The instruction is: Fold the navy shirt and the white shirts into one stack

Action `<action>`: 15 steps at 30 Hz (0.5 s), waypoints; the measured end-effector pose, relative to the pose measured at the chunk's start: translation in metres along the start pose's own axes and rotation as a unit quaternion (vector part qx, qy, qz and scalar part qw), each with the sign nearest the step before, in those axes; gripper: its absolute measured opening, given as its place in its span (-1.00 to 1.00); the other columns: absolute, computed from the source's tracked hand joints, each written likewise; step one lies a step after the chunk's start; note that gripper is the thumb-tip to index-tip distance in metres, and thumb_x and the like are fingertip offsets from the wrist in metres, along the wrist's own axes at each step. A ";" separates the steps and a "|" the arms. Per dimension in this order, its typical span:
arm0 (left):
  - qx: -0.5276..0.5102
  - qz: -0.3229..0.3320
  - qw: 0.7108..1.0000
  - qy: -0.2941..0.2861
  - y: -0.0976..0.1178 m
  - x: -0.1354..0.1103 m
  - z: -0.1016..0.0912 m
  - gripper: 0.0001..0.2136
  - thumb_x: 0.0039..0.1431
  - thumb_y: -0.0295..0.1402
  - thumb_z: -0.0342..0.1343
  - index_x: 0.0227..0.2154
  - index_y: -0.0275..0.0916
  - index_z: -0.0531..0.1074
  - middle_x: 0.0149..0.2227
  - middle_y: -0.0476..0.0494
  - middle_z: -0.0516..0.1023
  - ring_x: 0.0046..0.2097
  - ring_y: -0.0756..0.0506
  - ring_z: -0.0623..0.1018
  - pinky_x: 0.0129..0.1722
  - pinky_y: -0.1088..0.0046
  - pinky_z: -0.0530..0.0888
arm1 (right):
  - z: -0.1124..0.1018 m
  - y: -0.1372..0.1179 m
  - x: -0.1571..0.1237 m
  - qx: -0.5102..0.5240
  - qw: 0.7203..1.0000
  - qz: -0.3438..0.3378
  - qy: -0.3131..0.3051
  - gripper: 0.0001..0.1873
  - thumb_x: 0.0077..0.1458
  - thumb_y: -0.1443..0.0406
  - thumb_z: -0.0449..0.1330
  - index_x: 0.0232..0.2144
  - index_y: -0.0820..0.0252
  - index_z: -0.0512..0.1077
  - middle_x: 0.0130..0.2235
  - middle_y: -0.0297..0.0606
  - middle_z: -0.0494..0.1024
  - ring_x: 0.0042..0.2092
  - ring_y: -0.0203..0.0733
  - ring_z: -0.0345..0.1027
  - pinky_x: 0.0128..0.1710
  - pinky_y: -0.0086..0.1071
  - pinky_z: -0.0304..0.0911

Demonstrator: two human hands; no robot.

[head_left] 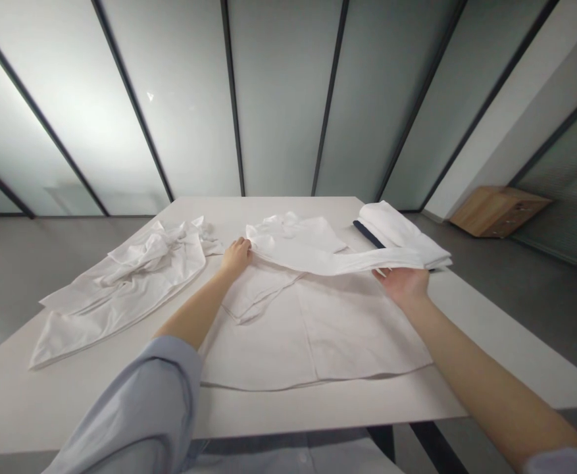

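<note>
A white shirt lies spread on the table in front of me, its lower edge toward me and its collar end at the far side. My left hand is closed on the shirt's fabric near its left shoulder. My right hand, palm turned up, holds the far end of a long sleeve, which is lifted and stretched across the shirt between both hands. Fabric covers part of the right fingers. The other sleeve rests folded in over the shirt's left half.
A crumpled white garment covers the left side of the white table. At the back right is a stack of folded white clothes with a dark item at its edge. A wooden cabinet stands beyond, near frosted glass panels.
</note>
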State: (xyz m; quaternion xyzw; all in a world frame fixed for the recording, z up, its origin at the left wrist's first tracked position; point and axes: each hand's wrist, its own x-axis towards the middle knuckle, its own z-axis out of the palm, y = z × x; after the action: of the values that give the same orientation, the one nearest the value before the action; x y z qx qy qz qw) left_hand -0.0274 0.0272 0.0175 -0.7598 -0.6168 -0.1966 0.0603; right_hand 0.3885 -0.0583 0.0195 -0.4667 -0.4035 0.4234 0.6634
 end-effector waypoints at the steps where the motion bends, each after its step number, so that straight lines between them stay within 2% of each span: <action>1: 0.002 -0.001 1.000 0.007 -0.005 0.001 -0.003 -0.74 0.17 -0.50 -0.06 -0.13 -0.24 0.44 -0.09 -0.28 0.44 -0.04 -0.22 0.48 -0.10 0.29 0.43 | 0.002 -0.002 -0.004 0.022 1.000 0.020 0.000 -0.55 0.09 -0.11 -0.12 -0.26 0.00 0.35 -0.23 -0.17 0.50 -0.07 0.00 0.39 -0.18 -0.14 0.38; 3: 0.004 -0.009 1.000 0.019 -0.016 0.002 -0.006 -0.72 0.17 -0.51 -0.07 -0.10 -0.24 0.42 -0.08 -0.29 0.42 -0.07 -0.22 0.48 -0.10 0.29 0.43 | 0.006 -0.006 -0.012 0.033 0.997 0.067 0.008 -0.62 0.07 -0.07 0.00 -0.26 0.02 0.35 -0.28 -0.23 0.51 -0.12 -0.03 0.41 -0.23 -0.21 0.38; 5: 0.004 -0.030 0.999 0.034 -0.028 0.002 -0.008 -0.67 0.17 -0.53 -0.09 -0.06 -0.22 0.42 -0.07 -0.29 0.40 -0.07 -0.22 0.47 -0.10 0.29 0.42 | 0.010 -0.007 -0.020 -0.014 0.994 0.105 -0.001 -0.67 -0.02 0.02 0.16 -0.26 0.06 0.36 -0.34 -0.29 0.50 -0.21 -0.09 0.43 -0.28 -0.30 0.37; 6: 0.004 -0.042 0.998 0.041 -0.033 0.001 -0.008 -0.65 0.17 -0.53 -0.11 -0.04 -0.21 0.42 -0.06 -0.28 0.40 -0.07 -0.21 0.47 -0.09 0.30 0.42 | 0.011 -0.008 -0.024 -0.054 0.991 0.117 -0.022 -0.67 -0.07 0.07 0.22 -0.26 0.09 0.38 -0.36 -0.31 0.50 -0.26 -0.13 0.42 -0.32 -0.33 0.35; 8: 0.008 -0.058 0.997 0.044 -0.042 -0.003 -0.007 -0.62 0.17 -0.52 -0.12 -0.02 -0.18 0.45 -0.06 -0.25 0.41 -0.05 -0.19 0.46 -0.07 0.33 0.41 | 0.009 -0.010 -0.030 -0.145 0.974 0.136 -0.109 -0.64 -0.13 0.14 0.27 -0.25 0.15 0.42 -0.42 -0.33 0.49 -0.36 -0.20 0.39 -0.39 -0.39 0.30; 11: 0.015 -0.050 0.999 0.008 -0.051 -0.009 -0.004 -0.60 0.14 -0.50 -0.11 -0.04 -0.16 0.51 -0.09 -0.23 0.46 -0.04 -0.20 0.47 -0.04 0.35 0.40 | 0.000 -0.015 -0.033 -0.245 0.923 0.169 -0.242 -0.60 -0.14 0.16 0.28 -0.22 0.22 0.46 -0.55 -0.39 0.41 -0.50 -0.28 0.29 -0.50 -0.43 0.21; 13: 0.009 -0.028 0.999 -0.030 -0.055 -0.013 -0.001 -0.59 0.10 -0.50 -0.08 -0.04 -0.18 0.52 -0.11 -0.24 0.51 -0.02 -0.22 0.49 -0.01 0.34 0.39 | -0.005 -0.017 -0.027 -0.290 0.900 0.175 -0.274 -0.61 -0.13 0.17 0.28 -0.21 0.24 0.48 -0.57 -0.40 0.41 -0.52 -0.29 0.27 -0.52 -0.44 0.21; 15: -0.014 -0.010 0.998 -0.067 -0.059 -0.015 0.001 -0.57 0.05 -0.49 -0.04 -0.01 -0.18 0.51 -0.08 -0.23 0.55 0.02 -0.24 0.49 0.02 0.34 0.38 | -0.005 -0.016 -0.016 -0.327 0.893 0.154 -0.267 -0.64 -0.10 0.19 0.27 -0.23 0.24 0.49 -0.51 -0.33 0.48 -0.46 -0.25 0.35 -0.46 -0.40 0.29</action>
State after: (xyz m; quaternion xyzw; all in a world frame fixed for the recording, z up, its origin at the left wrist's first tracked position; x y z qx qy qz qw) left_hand -0.0867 0.0278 0.0025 -0.7662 -0.6238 -0.1542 0.0060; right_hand 0.3912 -0.0779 0.0315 -0.5830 -0.6044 0.4730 0.2668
